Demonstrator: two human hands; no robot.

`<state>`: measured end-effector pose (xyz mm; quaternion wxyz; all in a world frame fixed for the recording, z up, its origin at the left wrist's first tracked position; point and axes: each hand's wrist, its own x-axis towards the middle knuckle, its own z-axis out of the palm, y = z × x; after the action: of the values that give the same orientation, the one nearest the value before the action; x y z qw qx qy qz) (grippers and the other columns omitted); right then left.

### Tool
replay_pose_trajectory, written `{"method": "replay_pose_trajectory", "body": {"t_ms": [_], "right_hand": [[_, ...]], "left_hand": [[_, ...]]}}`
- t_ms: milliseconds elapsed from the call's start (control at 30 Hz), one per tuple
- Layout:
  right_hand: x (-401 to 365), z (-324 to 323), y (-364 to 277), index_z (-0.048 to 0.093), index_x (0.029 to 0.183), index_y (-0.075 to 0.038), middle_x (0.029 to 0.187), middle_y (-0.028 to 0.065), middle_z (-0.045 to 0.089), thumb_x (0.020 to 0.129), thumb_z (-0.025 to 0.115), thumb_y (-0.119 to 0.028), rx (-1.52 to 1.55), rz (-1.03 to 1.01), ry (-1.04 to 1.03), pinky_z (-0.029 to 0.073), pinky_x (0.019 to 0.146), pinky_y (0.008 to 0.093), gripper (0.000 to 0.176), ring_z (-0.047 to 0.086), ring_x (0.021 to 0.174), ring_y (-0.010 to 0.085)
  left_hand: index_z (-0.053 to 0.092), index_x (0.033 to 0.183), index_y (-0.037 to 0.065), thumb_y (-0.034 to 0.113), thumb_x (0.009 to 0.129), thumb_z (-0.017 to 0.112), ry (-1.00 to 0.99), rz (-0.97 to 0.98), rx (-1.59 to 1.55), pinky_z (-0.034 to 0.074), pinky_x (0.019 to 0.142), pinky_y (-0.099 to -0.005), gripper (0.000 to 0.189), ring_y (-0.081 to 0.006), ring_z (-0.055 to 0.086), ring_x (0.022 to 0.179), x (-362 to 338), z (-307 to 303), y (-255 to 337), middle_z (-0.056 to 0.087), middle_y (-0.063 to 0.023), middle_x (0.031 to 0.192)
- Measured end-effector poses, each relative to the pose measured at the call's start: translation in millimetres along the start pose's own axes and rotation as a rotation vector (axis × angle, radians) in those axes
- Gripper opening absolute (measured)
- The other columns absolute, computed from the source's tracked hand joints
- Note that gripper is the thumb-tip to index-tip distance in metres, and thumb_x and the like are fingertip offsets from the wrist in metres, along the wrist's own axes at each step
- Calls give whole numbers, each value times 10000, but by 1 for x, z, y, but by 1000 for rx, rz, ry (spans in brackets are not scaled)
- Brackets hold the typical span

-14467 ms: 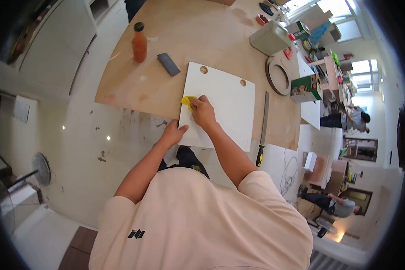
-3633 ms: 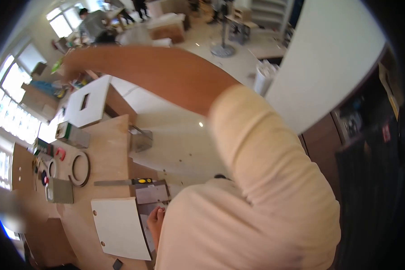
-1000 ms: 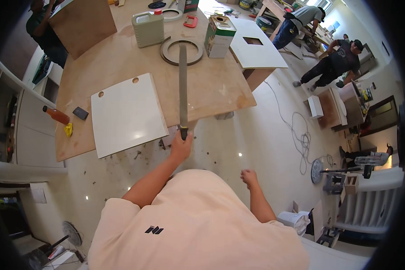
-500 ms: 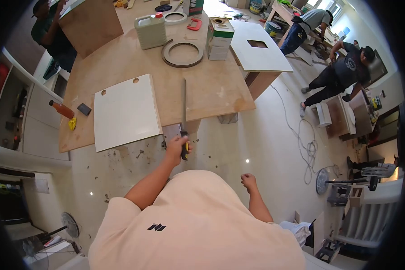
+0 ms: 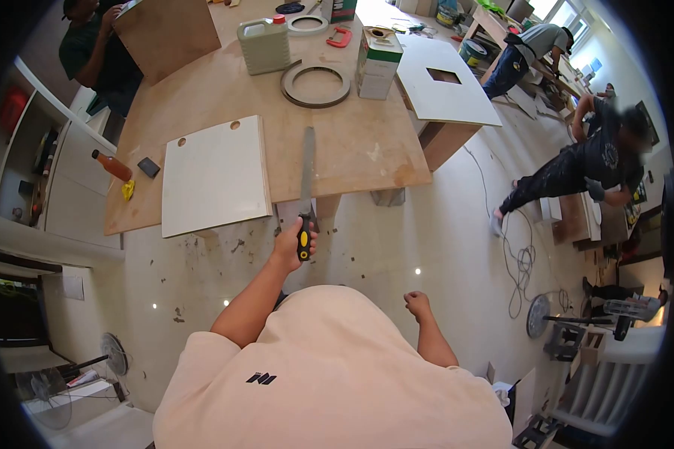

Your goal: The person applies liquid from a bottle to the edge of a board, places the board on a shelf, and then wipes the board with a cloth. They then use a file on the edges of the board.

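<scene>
My left hand (image 5: 290, 245) grips the black-and-yellow handle of a long flat file (image 5: 306, 173), whose blade reaches over the near edge of the wooden table (image 5: 352, 142). Left of the file lies a white board (image 5: 213, 176) with two round holes at its far edge, overhanging the table's front. My right hand (image 5: 419, 304) hangs at my side, loosely curled and holding nothing.
An orange bottle (image 5: 112, 165), a dark block (image 5: 149, 168) and a yellow cloth (image 5: 128, 190) lie at the table's left. Farther back are a jerrycan (image 5: 263, 45), a wooden ring (image 5: 315, 84), a box (image 5: 376, 63) and a white panel with a cut-out (image 5: 445, 82). Other people work at right and top left; a cable (image 5: 520, 262) trails on the floor.
The file in my left hand has shifted, its blade now lying forward over the table edge. The view has tilted slightly; a person at right has bent lower.
</scene>
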<state>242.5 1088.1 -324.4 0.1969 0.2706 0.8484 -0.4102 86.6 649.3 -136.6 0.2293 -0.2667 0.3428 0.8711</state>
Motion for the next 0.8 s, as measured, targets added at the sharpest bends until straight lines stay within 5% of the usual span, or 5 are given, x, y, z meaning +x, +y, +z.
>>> {"method": "replay_pose_trajectory", "body": {"t_ms": [133, 267, 400, 500, 800], "right_hand": [[2, 9, -41, 705, 954, 40, 761, 99, 692, 874, 672, -193, 0, -149, 68, 523, 620, 329, 248, 646, 657, 170], [-23, -7, -198, 707, 918, 43, 747, 82, 687, 892, 660, -220, 137, -340, 77, 509, 658, 288, 268, 642, 689, 141], [-19, -15, -337, 494, 1346, 68, 1041, 136, 700, 915, 706, -238, 638, -471, -57, 519, 739, 288, 569, 669, 911, 168], [-43, -15, -428, 402, 1393, 57, 1030, 89, 702, 904, 733, -220, 938, -460, -139, 524, 708, 271, 653, 665, 886, 148], [-28, 7, -408, 608, 1208, -6, 997, 71, 708, 912, 725, -137, 1170, -322, 86, 519, 691, 250, 344, 641, 840, 103]], "left_hand": [[580, 884, 58, 333, 979, 607, 172, 207, 552, 415, 429, -290, 292, -134, 519, 499, -7, -5, 1, 571, -38, 678], [563, 778, 55, 294, 939, 670, 114, 276, 789, 356, 376, -286, 307, -116, 462, 406, -64, -27, 16, 517, -11, 563], [538, 726, 77, 225, 921, 672, 62, 239, 976, 314, 354, -273, 279, -100, 460, 395, -104, -45, 34, 529, -16, 557], [570, 692, 41, 190, 893, 704, -46, 203, 1064, 346, 392, -275, 284, -95, 486, 418, -117, -73, 51, 541, -12, 534], [675, 818, 8, 161, 875, 716, -132, 208, 1034, 360, 420, -256, 168, -71, 506, 462, -130, -137, 77, 586, -2, 591]]}}
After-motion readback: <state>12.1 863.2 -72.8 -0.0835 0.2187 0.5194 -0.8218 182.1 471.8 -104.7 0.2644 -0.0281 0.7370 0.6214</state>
